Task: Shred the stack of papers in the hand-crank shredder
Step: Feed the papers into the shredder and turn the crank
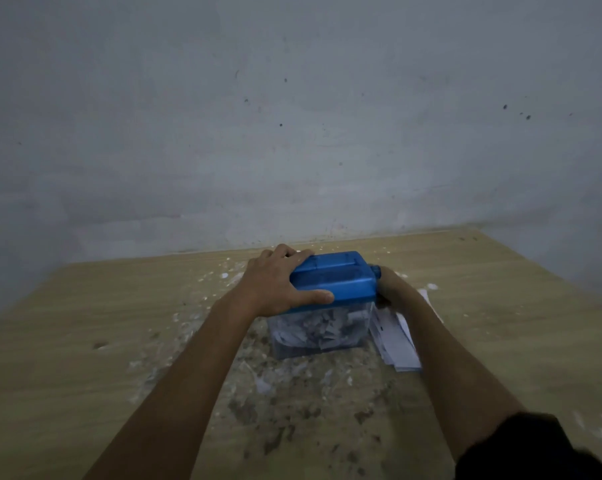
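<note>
Blue plastic is capping the small hand-crank shredder point(334, 277), whose clear bin point(318, 332) is sitting near the middle of the pale wood-grain surface point(85, 341) and showing a heap of white paper shreds point(313, 329) through its wall. The left hand point(278, 282) is lying over the left end of the blue top, its grip wrapping the lid with the fingers curling over the far edge and the thumb pressing along the near edge. The right hand point(391, 287) is reaching in at the shredder's right side, just beside the short blue crank stub point(375, 270); most of that hand is hiding behind the lid, so whether its grip is closing on the crank I cannot tell. A loose stack of white papers point(398, 336) is lying flat on the surface just beside the bin's right wall, partly under the right forearm (some sheets are fanning out toward the near edge). White flecks and torn scraps point(263, 386) are littering the wood in front of and to the left of the shredder, among dark blotches in the finish. A black sleeve point(521, 448) is covering the right upper arm at the lower right corner. A scuffed grey wall point(292, 116) is standing behind the surface.
</note>
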A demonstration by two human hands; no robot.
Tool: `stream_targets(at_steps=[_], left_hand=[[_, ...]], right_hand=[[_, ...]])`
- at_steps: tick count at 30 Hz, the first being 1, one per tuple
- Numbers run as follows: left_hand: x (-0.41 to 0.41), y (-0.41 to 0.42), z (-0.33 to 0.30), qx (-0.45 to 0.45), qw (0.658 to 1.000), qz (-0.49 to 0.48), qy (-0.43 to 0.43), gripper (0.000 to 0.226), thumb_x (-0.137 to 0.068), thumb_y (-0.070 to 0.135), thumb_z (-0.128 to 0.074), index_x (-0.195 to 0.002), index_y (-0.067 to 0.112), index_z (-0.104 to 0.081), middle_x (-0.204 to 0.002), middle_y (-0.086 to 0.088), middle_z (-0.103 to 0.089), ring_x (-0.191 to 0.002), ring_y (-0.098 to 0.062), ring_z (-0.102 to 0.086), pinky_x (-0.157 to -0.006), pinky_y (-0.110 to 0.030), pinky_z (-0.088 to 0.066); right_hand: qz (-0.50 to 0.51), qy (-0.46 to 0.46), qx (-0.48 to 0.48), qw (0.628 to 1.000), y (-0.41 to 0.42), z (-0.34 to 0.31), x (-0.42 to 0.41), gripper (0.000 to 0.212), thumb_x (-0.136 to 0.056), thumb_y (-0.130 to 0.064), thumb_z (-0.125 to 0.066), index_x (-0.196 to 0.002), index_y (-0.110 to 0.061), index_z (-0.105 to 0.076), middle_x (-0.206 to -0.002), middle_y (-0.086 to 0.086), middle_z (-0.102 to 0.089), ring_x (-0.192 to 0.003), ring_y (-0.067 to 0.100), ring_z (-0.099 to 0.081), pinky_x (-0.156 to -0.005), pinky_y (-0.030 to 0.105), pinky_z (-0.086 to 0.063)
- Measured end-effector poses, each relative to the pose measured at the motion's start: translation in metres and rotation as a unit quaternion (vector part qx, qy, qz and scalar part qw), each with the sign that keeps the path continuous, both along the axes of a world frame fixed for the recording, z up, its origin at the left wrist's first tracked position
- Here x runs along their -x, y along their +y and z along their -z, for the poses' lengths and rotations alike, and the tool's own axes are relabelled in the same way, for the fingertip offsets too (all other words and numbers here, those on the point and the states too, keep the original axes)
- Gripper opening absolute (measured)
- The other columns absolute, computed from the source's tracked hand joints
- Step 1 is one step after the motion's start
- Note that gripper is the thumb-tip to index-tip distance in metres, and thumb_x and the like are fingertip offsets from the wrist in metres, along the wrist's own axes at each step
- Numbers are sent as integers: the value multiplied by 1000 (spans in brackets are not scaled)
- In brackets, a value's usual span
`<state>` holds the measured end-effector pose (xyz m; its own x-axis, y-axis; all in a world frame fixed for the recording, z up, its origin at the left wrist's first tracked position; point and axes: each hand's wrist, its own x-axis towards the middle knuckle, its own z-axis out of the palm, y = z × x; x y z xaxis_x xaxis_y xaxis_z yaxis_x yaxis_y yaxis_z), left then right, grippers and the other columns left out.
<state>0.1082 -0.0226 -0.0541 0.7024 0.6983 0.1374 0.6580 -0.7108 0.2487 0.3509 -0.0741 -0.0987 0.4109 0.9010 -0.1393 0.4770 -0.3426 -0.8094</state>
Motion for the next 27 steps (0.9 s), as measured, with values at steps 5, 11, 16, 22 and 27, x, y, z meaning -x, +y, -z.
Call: stream_targets(at_steps=[5, 11, 16, 22, 27], left_hand=[[-2, -3, 0, 0, 1000, -8, 2, 112, -59, 98, -36, -154, 39, -28, -136, 6, -39, -125, -20, -38, -110, -47, -33], [-2, -5, -3, 8, 1000, -17, 9, 117, -54, 101, -34, -154, 40, -27, -133, 6, -40, -123, -19, -39, -108, -45, -36], [-1, -6, -9, 19, 1000, -14, 13, 119, -52, 101, -35, -155, 41, -27, -134, 7, -39, -123, -19, -40, -107, -43, -37], [0, -6, -10, 18, 999, 4, 26, 117, -54, 100, -35, -155, 40, -26, -138, 8, -37, -123, -19, -39, -106, -41, -37], [0, -4, -8, 18, 1000, 6, 16, 118, -53, 100, -35, -154, 40, -26, -137, 8, -38, -123, -18, -39, -106, -40, -37]], right_hand=[[-16, -163, 21, 986, -29, 18, 1, 15, -97, -4, -40, -84, -9, -46, -73, 9, -48, -70, 26, -47, -58, 29, -36], [-21, -324, -48, 945, -64, 26, 13, 19, -94, -5, -41, -100, 8, -54, -87, 28, -62, -79, 43, -63, -65, 44, -51], [52, -57, -141, 987, -90, -2, 14, 32, -100, -28, -35, -76, -13, -49, -66, 5, -49, -57, 15, -41, -56, 30, -32], [93, 77, -246, 962, -75, -46, 23, 39, -94, -35, -40, -59, -19, -44, -44, -10, -34, -44, 10, -25, -48, 27, -23], [102, 46, -268, 957, -49, -60, 18, 41, -91, -34, -36, -57, -15, -47, -51, -3, -47, -42, 9, -32, -46, 24, -28]])
